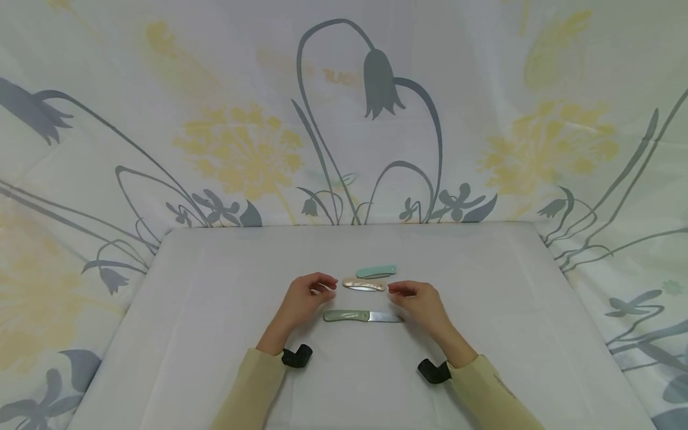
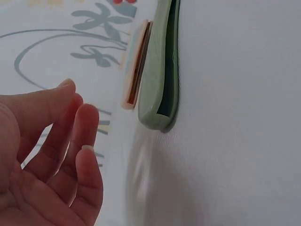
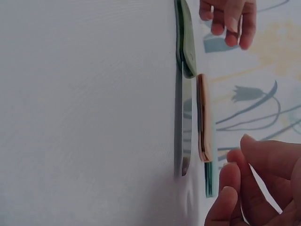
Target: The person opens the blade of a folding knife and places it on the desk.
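Centrally, on the white tabletop (image 1: 344, 391), note a peach folding knife (image 1: 362, 282), lying crosswise between left grip (image 1: 305, 297) and right grip (image 1: 420, 303), with blade folded and a bright strip of metal along the near side. Just beyond, slightly to the right, see a mint folding knife (image 1: 377, 271), also folded. On the near side, observe a green knife (image 1: 346, 316), roughly parallel, with blade (image 1: 383, 317) unfolded and pointing right; in the left wrist view, note a long slot along the handle.

At left, fingers loosely curved, with a gap between thumb and index finger, holding nothing, near the left end of the peach folding knife. At right, fingertips likewise loosely bent and without hold, near the opposite end; in the right wrist view, note clear space between fingers and peach handle.

Farther out, see pale yellow sleeves (image 1: 249, 385) and, at each wrist, a black device (image 1: 297, 356). Behind and to both sides, note a white cloth (image 1: 344, 137), patterned with grey bell-shaped flowers and yellow flower heads.
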A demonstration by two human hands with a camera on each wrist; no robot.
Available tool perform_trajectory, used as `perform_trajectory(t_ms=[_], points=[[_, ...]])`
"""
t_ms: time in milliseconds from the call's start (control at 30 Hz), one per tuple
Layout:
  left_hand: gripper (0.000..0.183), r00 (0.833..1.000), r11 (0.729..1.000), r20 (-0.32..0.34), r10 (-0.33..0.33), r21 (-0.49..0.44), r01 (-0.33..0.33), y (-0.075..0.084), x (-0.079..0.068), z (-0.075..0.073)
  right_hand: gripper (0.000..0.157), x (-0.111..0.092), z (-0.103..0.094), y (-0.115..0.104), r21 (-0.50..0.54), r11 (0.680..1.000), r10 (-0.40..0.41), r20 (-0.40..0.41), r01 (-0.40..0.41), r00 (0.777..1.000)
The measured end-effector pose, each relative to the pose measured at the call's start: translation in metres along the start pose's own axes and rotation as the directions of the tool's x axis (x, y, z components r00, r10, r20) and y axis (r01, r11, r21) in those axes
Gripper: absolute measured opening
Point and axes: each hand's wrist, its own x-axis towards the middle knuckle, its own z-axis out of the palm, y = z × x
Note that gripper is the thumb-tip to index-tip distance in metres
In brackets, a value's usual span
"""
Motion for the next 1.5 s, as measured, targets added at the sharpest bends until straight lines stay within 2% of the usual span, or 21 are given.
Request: perform_trajectory(t_ms=[200, 333, 500, 667, 733, 833, 967, 1067, 1267, 1500], points=[[0.018, 0.998, 0.998, -0.031, -0.063, -0.009, 0.063, 0.003, 0.017, 0.007, 0.022, 0.009, 0.006, -0.007, 0.019, 1.000, 0.016, -0.019, -0.015, 1.000], [0.019, 0.994, 0.995, -0.044, -0.099, -0.020, 0.099, 0.004, 0.026, 0.014, 0.024, 0.012, 0.010, -0.004, -0.011, 1.000, 0.017, -0.051, -0.017, 0.999], [0.021, 0.990, 0.991, -0.042, -0.133, 0.028, 0.135, 0.008, 0.028, 0.019, 0.023, 0.012, 0.014, -0.001, -0.056, 0.998, 0.030, -0.094, -0.035, 0.995], [0.022, 0.983, 0.983, -0.015, -0.182, 0.026, 0.183, 0.009, 0.027, 0.022, 0.026, 0.011, 0.016, -0.002, -0.059, 0.996, 0.064, -0.061, -0.068, 0.996], [0.022, 0.983, 0.983, -0.020, -0.181, 0.009, 0.181, 0.010, 0.027, 0.023, 0.027, 0.011, 0.016, -0.003, -0.051, 0.996, 0.066, -0.049, -0.068, 0.997], [0.022, 0.981, 0.983, -0.067, -0.180, -0.026, 0.179, 0.012, 0.027, 0.024, 0.027, 0.010, 0.016, -0.005, -0.025, 0.997, 0.065, -0.046, -0.066, 0.997], [0.023, 0.971, 0.980, -0.146, -0.190, -0.088, 0.179, 0.016, 0.026, 0.028, 0.028, 0.010, 0.016, -0.006, -0.007, 0.998, 0.061, -0.043, -0.061, 0.997], [0.024, 0.967, 0.977, -0.162, -0.198, -0.111, 0.181, 0.019, 0.025, 0.031, 0.028, 0.011, 0.017, -0.004, 0.004, 0.998, 0.069, -0.040, -0.069, 0.997], [0.022, 0.967, 0.967, -0.125, -0.224, -0.153, 0.204, 0.019, 0.023, 0.033, 0.026, 0.013, 0.019, 0.000, 0.037, 0.997, 0.065, -0.077, -0.062, 0.995], [0.020, 0.964, 0.946, -0.066, -0.259, -0.218, 0.240, 0.017, 0.015, 0.030, 0.022, 0.009, 0.019, -0.002, 0.115, 0.991, 0.080, -0.122, -0.066, 0.989]])
